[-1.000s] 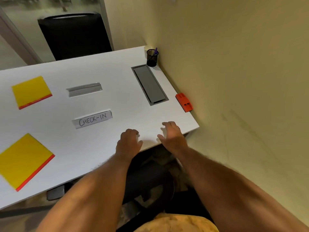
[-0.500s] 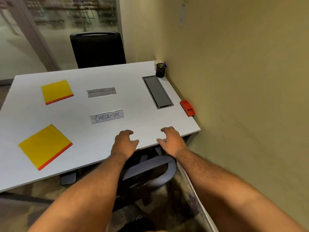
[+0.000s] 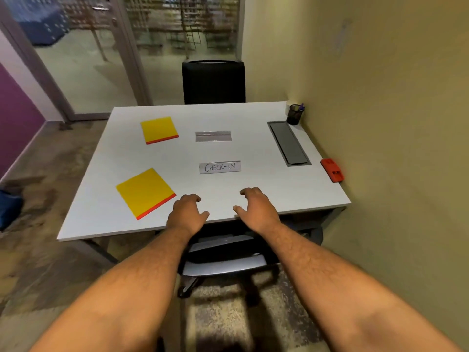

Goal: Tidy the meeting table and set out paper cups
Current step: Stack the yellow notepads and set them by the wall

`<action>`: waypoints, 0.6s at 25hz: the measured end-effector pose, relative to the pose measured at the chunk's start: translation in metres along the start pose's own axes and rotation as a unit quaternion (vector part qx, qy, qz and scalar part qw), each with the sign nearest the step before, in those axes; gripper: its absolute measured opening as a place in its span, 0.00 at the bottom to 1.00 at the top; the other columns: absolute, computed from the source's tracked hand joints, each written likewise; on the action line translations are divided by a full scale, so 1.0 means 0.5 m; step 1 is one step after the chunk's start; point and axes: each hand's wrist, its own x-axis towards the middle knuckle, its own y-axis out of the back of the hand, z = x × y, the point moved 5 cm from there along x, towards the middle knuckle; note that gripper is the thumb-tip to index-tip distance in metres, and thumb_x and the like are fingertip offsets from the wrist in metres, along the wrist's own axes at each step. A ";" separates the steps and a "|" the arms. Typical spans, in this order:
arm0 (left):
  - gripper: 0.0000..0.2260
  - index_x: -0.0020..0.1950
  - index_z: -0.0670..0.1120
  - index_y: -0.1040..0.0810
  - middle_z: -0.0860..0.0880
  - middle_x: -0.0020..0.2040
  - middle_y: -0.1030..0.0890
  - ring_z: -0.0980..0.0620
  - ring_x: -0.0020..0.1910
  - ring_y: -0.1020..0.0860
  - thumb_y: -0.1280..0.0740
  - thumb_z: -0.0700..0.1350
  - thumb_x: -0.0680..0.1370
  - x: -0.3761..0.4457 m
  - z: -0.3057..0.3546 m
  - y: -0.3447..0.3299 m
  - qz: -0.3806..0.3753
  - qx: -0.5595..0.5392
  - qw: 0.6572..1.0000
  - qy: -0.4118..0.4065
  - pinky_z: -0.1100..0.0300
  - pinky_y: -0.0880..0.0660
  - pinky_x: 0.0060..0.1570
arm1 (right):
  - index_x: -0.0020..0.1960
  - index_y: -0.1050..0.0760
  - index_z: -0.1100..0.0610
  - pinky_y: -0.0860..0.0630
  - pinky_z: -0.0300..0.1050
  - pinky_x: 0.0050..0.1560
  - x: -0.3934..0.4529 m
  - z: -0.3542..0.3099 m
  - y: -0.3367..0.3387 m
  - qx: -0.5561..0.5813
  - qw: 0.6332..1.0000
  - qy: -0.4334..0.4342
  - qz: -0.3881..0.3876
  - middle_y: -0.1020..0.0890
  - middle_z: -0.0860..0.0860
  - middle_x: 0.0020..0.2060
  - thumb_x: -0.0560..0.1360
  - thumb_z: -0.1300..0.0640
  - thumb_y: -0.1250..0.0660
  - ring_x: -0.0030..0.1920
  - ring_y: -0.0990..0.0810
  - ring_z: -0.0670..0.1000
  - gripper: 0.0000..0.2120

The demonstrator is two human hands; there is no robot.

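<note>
Both hands sit at the near edge of the white table [image 3: 253, 118], empty: left hand [image 3: 187, 210] and right hand [image 3: 256, 208] have fingers loosely curled and spread, palms down, touching or just above the surface — cannot tell which. Nothing is held in either. On the table: two yellow pads with red edges, one near-left [image 3: 144, 193] and one far-left [image 3: 158, 129], each lying at a slant to the table edge; a "CHECK-IN" name strip [image 3: 220, 167] lying flat at centre; a clear acrylic sign holder [image 3: 213, 136] beyond it, apparently empty; a grey cable hatch [image 3: 288, 143] set into the top on the right; a black mesh pen cup [image 3: 294, 114] in the far right corner with a purple pen in it; an orange object [image 3: 332, 170] at the right edge against the wall, identity unclear. One black chair [image 3: 213, 81] at the far side, another tucked under the near edge [image 3: 223, 260]. No paper cups are in view anywhere — their location cannot be told from this view. Judgement: task looks barely begun. Pads not squared, strip not in its holder, cups still to be fetched and placed. Likely first step is straightening the loose items within reach.
</note>
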 end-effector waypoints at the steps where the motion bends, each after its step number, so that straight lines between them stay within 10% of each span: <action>1: 0.25 0.73 0.47 0.26 0.46 0.71 0.25 0.44 0.71 0.29 0.27 0.51 0.77 0.000 -0.040 0.012 -0.001 0.007 1.000 -0.002 0.45 0.26 0.67 | 0.73 0.29 0.51 0.22 0.56 0.63 0.004 -0.030 -0.025 -0.007 1.000 0.001 -0.007 0.26 0.50 0.69 0.79 0.44 0.31 0.66 0.24 0.55 0.25; 15: 0.23 0.71 0.48 0.25 0.46 0.71 0.25 0.44 0.70 0.28 0.27 0.51 0.78 0.135 -0.588 0.310 -0.038 -0.056 0.998 -0.016 0.49 0.28 0.70 | 0.72 0.28 0.53 0.22 0.57 0.63 0.105 -0.519 -0.400 0.040 0.993 -0.109 -0.008 0.24 0.54 0.66 0.79 0.45 0.31 0.65 0.22 0.58 0.24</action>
